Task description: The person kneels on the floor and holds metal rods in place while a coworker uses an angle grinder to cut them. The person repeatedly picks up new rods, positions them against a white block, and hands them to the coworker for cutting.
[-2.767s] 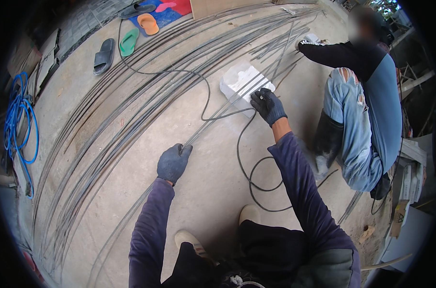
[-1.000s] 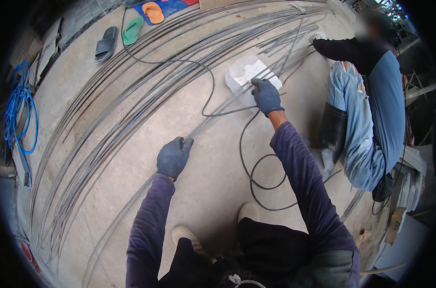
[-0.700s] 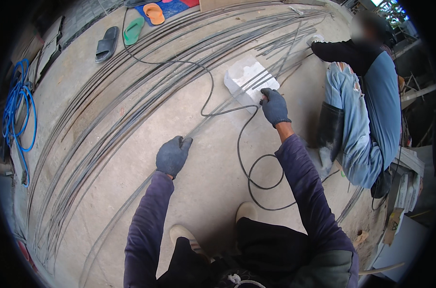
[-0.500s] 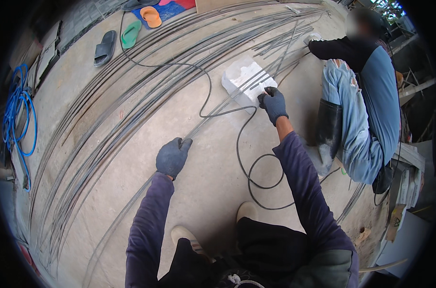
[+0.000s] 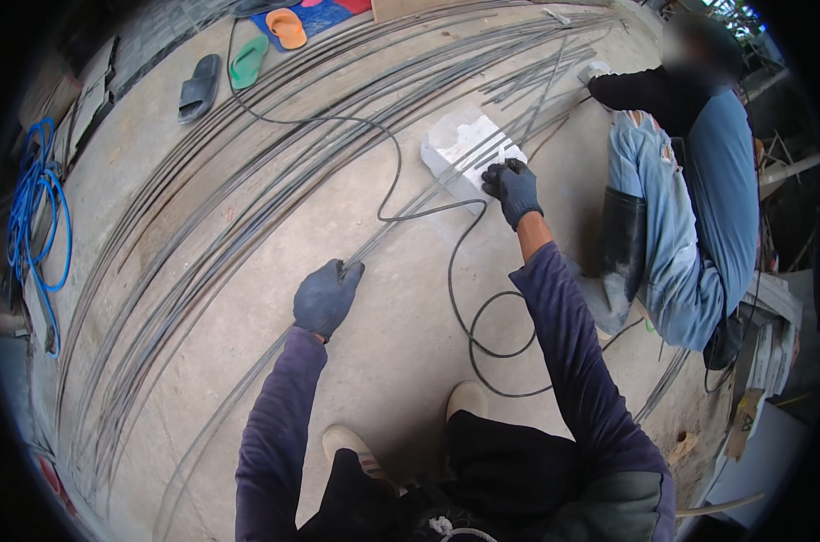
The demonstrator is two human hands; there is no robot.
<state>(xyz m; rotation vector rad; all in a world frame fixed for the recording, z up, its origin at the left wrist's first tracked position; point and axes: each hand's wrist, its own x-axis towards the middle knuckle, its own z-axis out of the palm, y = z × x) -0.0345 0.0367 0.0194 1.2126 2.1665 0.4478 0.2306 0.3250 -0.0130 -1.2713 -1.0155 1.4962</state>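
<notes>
My left hand (image 5: pixel 329 299), in a dark work glove, is wrapped round a few long thin metal rods (image 5: pixel 393 220). They run from the lower left up across a white block (image 5: pixel 468 137) with an uneven top. Over the near right edge of that block is my gloved right hand (image 5: pixel 513 190), its fingers curled together close beside the rods. A small pale piece shows at its fingertips; whether the fingers grip it or a rod is hidden. A black cable (image 5: pixel 428 213) passes over the rods between my hands.
Many long rods (image 5: pixel 247 194) lie bunched across the floor on the left. A co-worker (image 5: pixel 712 217) crouches at the right, one hand near the rods' far end. Loose sandals (image 5: pixel 198 88) lie at the back left, a coiled blue hose (image 5: pixel 37 203) at the far left.
My right hand has shifted slightly down and left, and its fingers have turned, with a pale piece now showing above them. My left hand keeps its place on the rods.
</notes>
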